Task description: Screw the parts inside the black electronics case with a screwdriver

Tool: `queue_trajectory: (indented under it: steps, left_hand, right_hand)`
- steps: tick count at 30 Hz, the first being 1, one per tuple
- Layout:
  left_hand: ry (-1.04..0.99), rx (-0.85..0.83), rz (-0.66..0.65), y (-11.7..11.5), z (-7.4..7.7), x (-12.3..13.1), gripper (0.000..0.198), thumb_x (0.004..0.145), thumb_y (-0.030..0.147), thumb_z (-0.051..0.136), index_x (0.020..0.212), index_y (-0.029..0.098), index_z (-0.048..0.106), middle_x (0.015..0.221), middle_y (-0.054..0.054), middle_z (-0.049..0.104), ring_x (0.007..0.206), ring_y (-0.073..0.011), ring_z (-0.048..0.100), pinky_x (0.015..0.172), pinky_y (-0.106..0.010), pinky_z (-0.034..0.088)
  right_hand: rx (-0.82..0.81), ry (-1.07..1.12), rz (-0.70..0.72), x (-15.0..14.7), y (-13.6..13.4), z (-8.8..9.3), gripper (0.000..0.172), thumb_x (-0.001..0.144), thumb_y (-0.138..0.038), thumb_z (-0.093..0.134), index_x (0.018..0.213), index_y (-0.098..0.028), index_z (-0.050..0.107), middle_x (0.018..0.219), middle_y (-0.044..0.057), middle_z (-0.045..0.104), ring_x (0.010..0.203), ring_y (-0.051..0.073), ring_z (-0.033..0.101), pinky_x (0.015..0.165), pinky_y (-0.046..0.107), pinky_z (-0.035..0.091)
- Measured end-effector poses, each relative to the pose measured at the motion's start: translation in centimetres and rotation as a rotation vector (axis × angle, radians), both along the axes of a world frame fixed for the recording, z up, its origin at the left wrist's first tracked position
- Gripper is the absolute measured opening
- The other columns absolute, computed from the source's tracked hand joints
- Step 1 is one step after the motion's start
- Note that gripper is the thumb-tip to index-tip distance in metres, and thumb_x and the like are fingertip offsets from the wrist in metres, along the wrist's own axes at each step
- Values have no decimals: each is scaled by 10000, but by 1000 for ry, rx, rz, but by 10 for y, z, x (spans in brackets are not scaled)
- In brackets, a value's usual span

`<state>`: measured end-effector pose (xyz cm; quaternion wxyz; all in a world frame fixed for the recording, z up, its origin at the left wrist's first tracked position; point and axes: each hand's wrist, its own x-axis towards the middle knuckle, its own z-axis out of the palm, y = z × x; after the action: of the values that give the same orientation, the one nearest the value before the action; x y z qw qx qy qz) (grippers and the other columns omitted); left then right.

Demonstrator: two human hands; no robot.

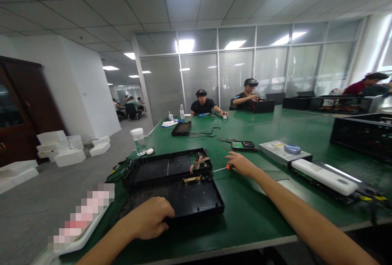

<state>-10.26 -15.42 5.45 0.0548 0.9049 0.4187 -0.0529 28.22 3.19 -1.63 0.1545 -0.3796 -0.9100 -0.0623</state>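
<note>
An opened black plastic case (190, 199) lies on the table in front of me, its two shallow halves side by side. Striped wires (199, 163) run in the far half, and a small brass-coloured part (192, 180) sits in the near half. My left hand (151, 217) is closed at the near edge of the case, with its fingertips partly hidden. To the right of the case, my right hand (243, 164) is closed round a screwdriver (228, 167) with an orange handle. The screwdriver's thin shaft points left, towards the case.
A green circuit board (241, 145) lies beyond my right hand. On the right are a metal drive (280, 152) with a blue roll and a long white device (324, 176). A clear jar (139, 142) stands at the left edge. Co-workers sit at the far side.
</note>
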Motion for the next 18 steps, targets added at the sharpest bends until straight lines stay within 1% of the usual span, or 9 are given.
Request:
queue_trajectory:
  steps: [1, 3, 5, 7, 9, 11, 12, 15, 18]
  left_hand:
    - [28, -29, 27, 4, -2, 0, 168, 689, 253, 595, 844, 231, 655, 861, -31, 640, 837, -201, 560, 708, -259, 390]
    - [65, -120, 63, 15, -1, 1, 186, 693, 326, 599, 826, 217, 670, 814, -31, 651, 791, -196, 575, 654, -243, 405]
    - [62, -205, 61, 31, 4, 6, 265, 733, 414, 556, 839, 202, 674, 765, -26, 654, 713, -174, 584, 606, -225, 408]
    - [20, -204, 22, 53, 8, 17, 321, 767, 448, 516, 896, 193, 661, 769, -23, 650, 675, -153, 579, 599, -213, 409]
    - [-49, -75, -51, 77, 6, 36, 315, 756, 404, 561, 989, 201, 619, 831, -19, 637, 732, -152, 570, 650, -213, 415]
    - [-74, 100, -159, 100, -3, 58, 296, 731, 312, 615, 1007, 205, 601, 909, -29, 612, 848, -174, 544, 752, -240, 407]
    - [-81, 178, -206, 110, -10, 69, 310, 719, 275, 633, 1018, 206, 593, 958, -39, 594, 907, -185, 522, 802, -256, 395]
    - [-38, 340, -289, 130, -33, 94, 295, 718, 245, 637, 1006, 206, 591, 1021, -66, 542, 953, -211, 482, 842, -320, 386]
    - [-25, 407, -312, 138, -53, 103, 170, 785, 230, 555, 945, 218, 610, 993, -58, 530, 935, -202, 475, 827, -343, 392]
  right_hand:
    - [-21, 9, -24, 5, 4, 1, 197, 695, -106, 539, 842, -158, 659, 1046, 101, 600, 1082, 233, 463, 951, 373, 317]
    - [-64, 72, -75, 9, 7, 0, 156, 736, -165, 526, 817, -149, 660, 904, 90, 639, 921, 206, 543, 854, 322, 387]
    - [-91, 177, -117, 3, 5, -3, 203, 787, -250, 490, 820, -139, 656, 811, 79, 646, 780, 182, 563, 752, 283, 418]
    - [-112, 250, -88, -12, -2, -7, 258, 815, -304, 456, 819, -139, 654, 771, 67, 645, 715, 168, 557, 698, 262, 418]
    - [-130, 257, 19, -29, -11, -8, 244, 815, -300, 460, 815, -150, 652, 777, 59, 647, 724, 165, 557, 701, 255, 410]
    - [-127, 251, 122, -42, -19, -7, 201, 805, -267, 478, 826, -161, 648, 817, 55, 648, 766, 166, 560, 730, 255, 403]
    - [-118, 261, 148, -47, -22, -5, 191, 804, -252, 480, 837, -164, 646, 832, 54, 648, 780, 166, 561, 739, 256, 401]
    - [-83, 307, 157, -51, -26, -1, 191, 809, -230, 474, 879, -164, 639, 851, 56, 648, 794, 165, 562, 749, 260, 402]
    - [-67, 312, 153, -48, -26, -1, 196, 815, -232, 471, 887, -164, 639, 841, 58, 652, 784, 164, 564, 743, 262, 405]
